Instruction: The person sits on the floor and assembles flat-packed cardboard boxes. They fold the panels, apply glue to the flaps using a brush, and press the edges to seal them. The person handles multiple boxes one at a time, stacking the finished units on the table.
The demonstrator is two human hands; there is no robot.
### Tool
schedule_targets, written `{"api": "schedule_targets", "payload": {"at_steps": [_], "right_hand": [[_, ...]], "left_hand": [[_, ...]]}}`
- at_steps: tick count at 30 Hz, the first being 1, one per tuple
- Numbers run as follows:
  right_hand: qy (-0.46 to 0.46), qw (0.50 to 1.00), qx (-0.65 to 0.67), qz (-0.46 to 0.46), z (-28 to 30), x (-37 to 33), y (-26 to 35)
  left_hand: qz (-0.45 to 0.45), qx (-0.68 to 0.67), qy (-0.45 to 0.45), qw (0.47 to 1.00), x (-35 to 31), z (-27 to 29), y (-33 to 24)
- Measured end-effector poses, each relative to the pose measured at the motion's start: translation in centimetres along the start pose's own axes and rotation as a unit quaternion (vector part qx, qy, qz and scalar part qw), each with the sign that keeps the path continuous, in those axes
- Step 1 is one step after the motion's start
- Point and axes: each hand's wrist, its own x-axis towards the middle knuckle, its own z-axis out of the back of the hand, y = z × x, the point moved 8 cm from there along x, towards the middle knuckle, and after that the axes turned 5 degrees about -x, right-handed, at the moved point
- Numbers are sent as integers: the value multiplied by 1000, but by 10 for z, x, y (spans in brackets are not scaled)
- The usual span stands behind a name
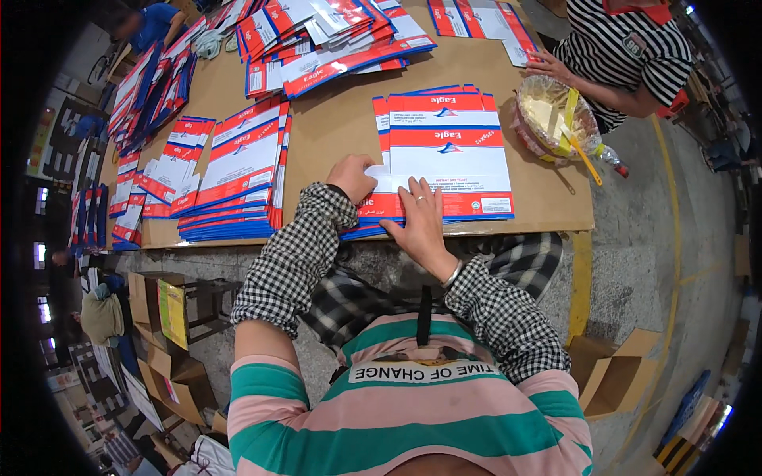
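Flat carton nr tabletop's near edge, toward R corner. L hand: fingers pinched on white flap; R hand: fingers apart, laid flat. Prob. mid-fold; next likely needs R steady, L pressing down.

My sleeve covers are black-and-white gingham, my shirt pink and green in broad stripes, my trousers dark-and-white plaid. My bangle is silver. The flattened printed cartons are red, white and blue; the tabletop plain tan. A co-worker's shirt is black-and-white striped.
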Motion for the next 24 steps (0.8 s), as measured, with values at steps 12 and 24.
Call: {"api": "schedule_targets", "payload": {"at_steps": [12,24], "right_hand": [[34,999,22,-10,1,3,-3],[114,992,41,36,29,22,1]], "left_hand": [[86,-288,-12,954,-20,14,0],[140,-380,-34,914,-67,44,43]]}}
